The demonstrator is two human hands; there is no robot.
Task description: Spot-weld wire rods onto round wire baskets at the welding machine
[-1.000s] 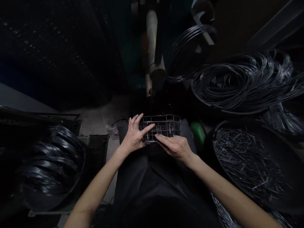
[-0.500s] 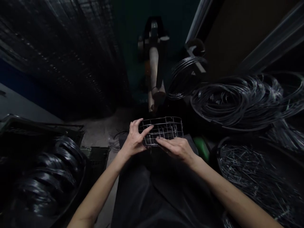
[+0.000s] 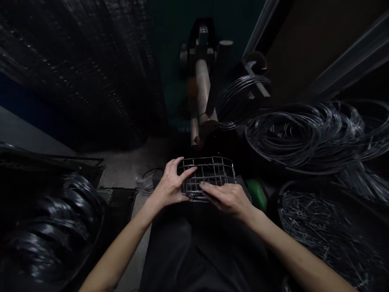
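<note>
A small wire basket (image 3: 209,172) of bare metal grid, rounded at its right end, sits above my lap in the head view. My left hand (image 3: 173,182) grips its left end, thumb along the near side and fingertips at the top rim. Against the lower near side lies my right hand (image 3: 227,195), fingers pressed together and touching the wires. Its palm side is hidden, so any small piece in it cannot be seen. A dark apron (image 3: 194,247) covers my lap below the basket.
Ahead stands a machine with pale cylindrical arms (image 3: 204,89). Coils of wire (image 3: 291,134) fill a tub on the right, above a bin of short wire pieces (image 3: 322,231). More wire coils (image 3: 60,227) lie at left. A green object (image 3: 257,193) is beside my right wrist.
The basket appears slightly lower and tipped, showing more of its grid side. Both hands keep their places on it. The whole view has shifted a little.
</note>
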